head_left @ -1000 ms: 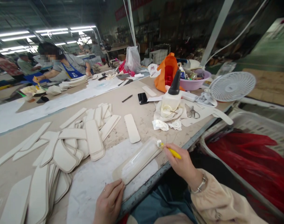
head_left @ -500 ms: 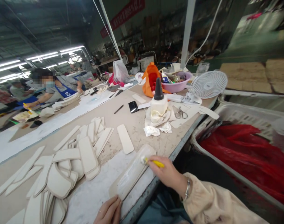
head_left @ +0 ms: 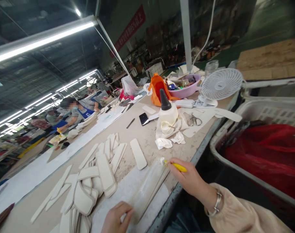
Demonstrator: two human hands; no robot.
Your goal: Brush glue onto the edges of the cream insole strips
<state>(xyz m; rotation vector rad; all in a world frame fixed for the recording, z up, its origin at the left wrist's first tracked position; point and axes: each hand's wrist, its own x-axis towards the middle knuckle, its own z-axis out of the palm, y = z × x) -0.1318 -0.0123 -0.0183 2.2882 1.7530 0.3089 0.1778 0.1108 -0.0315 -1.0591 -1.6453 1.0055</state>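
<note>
Yellow brush [head_left: 178, 167], pinched in our right hand [head_left: 191, 179], spreads glue at the strip's [head_left: 151, 189] upper end. Our left hand [head_left: 114, 221], fingers curled, holds its lower end.

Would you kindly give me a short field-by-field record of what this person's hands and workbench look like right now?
Left hand: rests on the near end of the strip
Right hand: grip shut on a yellow brush, bristles at the strip's far end
Left of strip: pile of pale cut pieces
Beyond: glue bottle, scissors, fan
Far right: basket holding red material
</note>
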